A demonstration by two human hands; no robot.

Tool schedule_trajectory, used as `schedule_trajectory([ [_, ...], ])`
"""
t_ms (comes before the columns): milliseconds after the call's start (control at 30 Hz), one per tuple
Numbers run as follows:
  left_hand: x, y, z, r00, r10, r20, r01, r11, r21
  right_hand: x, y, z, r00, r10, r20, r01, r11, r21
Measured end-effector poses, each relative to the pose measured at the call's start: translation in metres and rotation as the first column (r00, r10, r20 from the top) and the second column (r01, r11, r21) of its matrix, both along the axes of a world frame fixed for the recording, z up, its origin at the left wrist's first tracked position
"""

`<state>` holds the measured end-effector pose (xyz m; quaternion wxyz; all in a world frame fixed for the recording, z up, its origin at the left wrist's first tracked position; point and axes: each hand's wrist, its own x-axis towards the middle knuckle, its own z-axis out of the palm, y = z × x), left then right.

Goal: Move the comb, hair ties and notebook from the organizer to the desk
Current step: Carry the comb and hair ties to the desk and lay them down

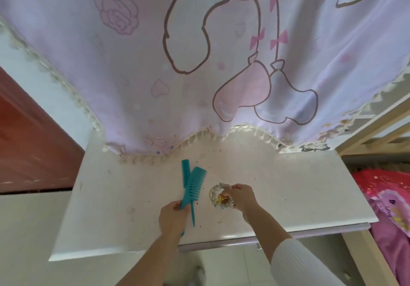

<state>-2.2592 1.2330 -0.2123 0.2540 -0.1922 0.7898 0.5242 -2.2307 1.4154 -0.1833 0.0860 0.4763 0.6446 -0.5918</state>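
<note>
Two teal combs cross each other over the white desk. The wide-toothed comb leans to the upper right and a narrower tail comb points up behind it. My left hand is shut on their handles, and one thin tail sticks out below the fingers. To the right, a bundle of hair ties, a pale scrunchie with yellow and brown bands, rests on the desk. My right hand pinches its right edge. No notebook or organizer shows.
A pink curtain with cartoon prints and a tasselled hem hangs over the back of the desk. A red-brown panel stands at the left. Wooden bed rails and pink bedding lie to the right.
</note>
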Motion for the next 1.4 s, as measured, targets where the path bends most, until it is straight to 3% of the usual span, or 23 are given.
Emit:
schedule_trajectory([
  [233, -0.008, -0.004, 0.001, 0.971, 0.221, 0.087, -0.232, 0.962, 0.142, -0.019, 0.006, -0.009, 0.999, 0.022, 0.045, -0.021, 0.999, -0.027],
  [367, -0.017, -0.017, -0.004, 0.954, 0.295, 0.056, -0.3, 0.949, 0.095, -0.027, 0.0, -0.014, 0.998, 0.048, 0.035, -0.046, 0.997, -0.068],
  [467, -0.024, -0.023, -0.008, 0.978, 0.208, -0.011, -0.208, 0.978, -0.015, -0.031, -0.005, -0.019, 0.997, 0.071, 0.03, -0.069, 0.996, -0.058],
  [600, -0.026, -0.023, -0.01, 0.993, 0.091, -0.077, -0.101, 0.987, -0.125, -0.029, -0.005, -0.025, 0.978, 0.189, 0.084, -0.2, 0.968, 0.148],
  [767, -0.028, -0.023, -0.013, 0.996, 0.013, -0.089, -0.028, 0.984, -0.174, -0.023, -0.002, -0.019, 0.964, 0.257, 0.072, -0.267, 0.928, 0.26],
  [933, -0.028, -0.028, -0.013, 0.993, -0.071, -0.097, 0.048, 0.975, -0.218, -0.013, -0.002, -0.006, 0.99, 0.12, -0.076, -0.11, 0.986, 0.128],
  [1067, -0.025, -0.034, -0.01, 0.98, -0.158, -0.118, 0.127, 0.963, -0.24, 0.014, -0.001, -0.01, 1.0, 0.015, 0.002, -0.015, 0.988, 0.153],
  [1200, -0.026, -0.041, -0.007, 0.939, -0.311, -0.143, 0.26, 0.92, -0.294, 0.036, -0.013, -0.012, 0.991, 0.055, 0.119, -0.08, 0.974, 0.212],
  [1400, -0.037, -0.035, 0.022, 0.789, -0.557, -0.258, 0.463, 0.816, -0.346, 0.06, -0.037, 0.019, 0.998, 0.011, 0.057, -0.03, 0.944, 0.327],
])
